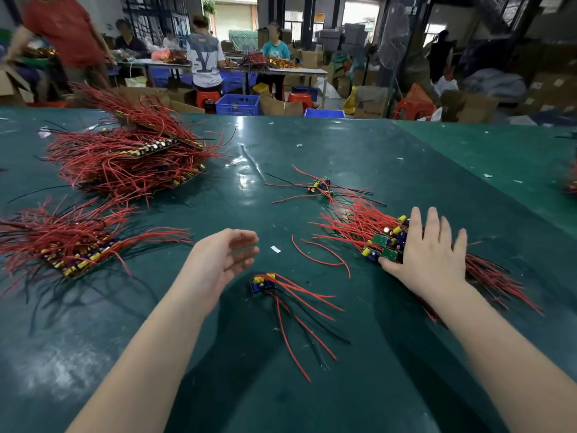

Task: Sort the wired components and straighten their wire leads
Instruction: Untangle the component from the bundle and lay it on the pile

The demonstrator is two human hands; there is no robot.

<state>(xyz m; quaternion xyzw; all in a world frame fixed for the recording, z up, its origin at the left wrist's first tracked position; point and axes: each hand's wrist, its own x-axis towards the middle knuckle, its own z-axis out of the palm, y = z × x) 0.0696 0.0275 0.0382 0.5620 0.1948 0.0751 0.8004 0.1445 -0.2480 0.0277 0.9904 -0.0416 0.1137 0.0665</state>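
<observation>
A worker's right hand (pixel 429 254) presses flat, fingers spread, on a pile of wired components (pixel 385 242), small green boards trailing red leads, on a green table (pixel 312 385). The left hand (pixel 229 256) hovers open, empty, above a lone component (pixel 263 284).

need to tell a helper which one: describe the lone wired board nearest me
On the green table, look between the two hands, left and right. The lone board lies there by itself, apart from every pile, its red leads fanning toward the near edge.

wire leads (pixel 349 220) red | boards (pixel 380 240) green | table (pixel 312 151) dark green
</observation>
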